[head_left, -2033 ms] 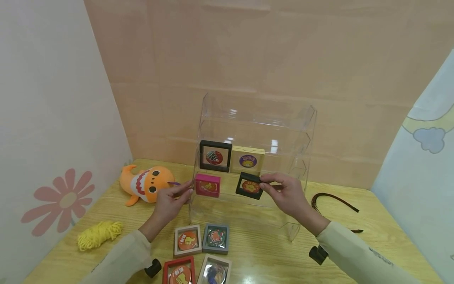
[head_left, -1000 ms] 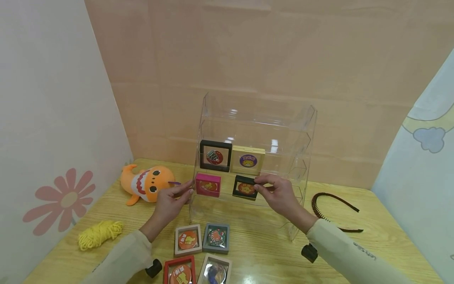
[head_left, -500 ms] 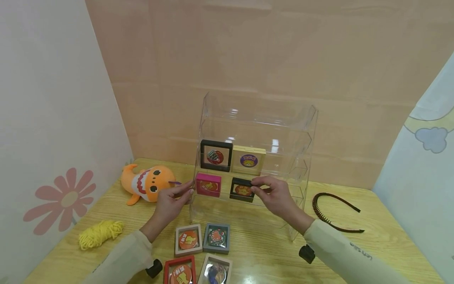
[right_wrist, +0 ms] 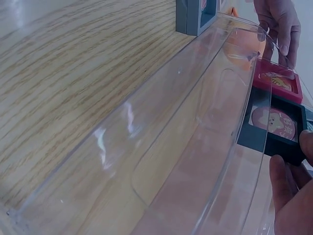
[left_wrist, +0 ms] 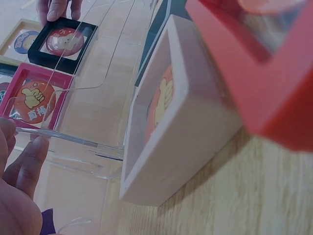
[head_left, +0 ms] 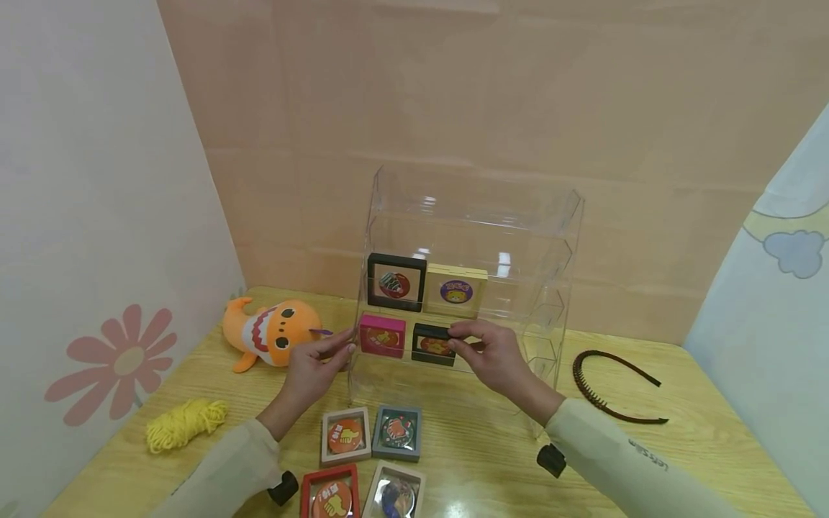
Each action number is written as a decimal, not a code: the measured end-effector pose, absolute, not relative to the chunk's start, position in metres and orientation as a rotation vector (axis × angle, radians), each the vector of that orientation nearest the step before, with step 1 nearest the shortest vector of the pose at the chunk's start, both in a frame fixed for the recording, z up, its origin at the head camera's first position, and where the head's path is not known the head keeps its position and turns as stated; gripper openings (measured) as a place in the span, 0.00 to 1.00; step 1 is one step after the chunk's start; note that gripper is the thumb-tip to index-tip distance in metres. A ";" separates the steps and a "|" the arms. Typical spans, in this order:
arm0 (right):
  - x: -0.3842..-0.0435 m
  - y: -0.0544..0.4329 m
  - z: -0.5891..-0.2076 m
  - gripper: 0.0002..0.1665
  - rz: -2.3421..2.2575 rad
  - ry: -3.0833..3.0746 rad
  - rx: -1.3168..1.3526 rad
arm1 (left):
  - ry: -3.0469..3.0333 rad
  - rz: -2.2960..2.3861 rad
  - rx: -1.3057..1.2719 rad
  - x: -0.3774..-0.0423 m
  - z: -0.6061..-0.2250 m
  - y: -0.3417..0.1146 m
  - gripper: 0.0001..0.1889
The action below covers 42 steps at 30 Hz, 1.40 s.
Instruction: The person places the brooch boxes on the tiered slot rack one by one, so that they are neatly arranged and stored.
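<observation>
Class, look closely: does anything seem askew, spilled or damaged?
Mildly: the orange plush looks tipped sideways, one eye above the other, left of the clear rack. No spill or damage shows.

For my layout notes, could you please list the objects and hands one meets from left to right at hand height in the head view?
Orange plush shark, left hand, bright pink square frame, small black square frame, right hand, dark brown toothed headband.

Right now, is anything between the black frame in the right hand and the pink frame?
Nothing visible; the head view shows only a narrow gap between the black frame and pink frame. The right hand holds the opposite edge.
</observation>
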State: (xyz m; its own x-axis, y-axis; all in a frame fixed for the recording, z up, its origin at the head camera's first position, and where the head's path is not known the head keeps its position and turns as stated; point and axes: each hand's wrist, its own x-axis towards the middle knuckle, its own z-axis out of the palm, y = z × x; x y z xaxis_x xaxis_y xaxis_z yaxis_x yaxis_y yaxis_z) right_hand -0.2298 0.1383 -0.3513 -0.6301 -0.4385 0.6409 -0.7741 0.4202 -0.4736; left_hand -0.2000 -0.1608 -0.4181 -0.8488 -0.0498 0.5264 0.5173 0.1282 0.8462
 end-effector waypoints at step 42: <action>-0.226 0.132 -0.350 0.15 0.965 -2.201 1.040 | -1.991 -1.773 -0.445 -0.190 -0.405 -0.156 0.14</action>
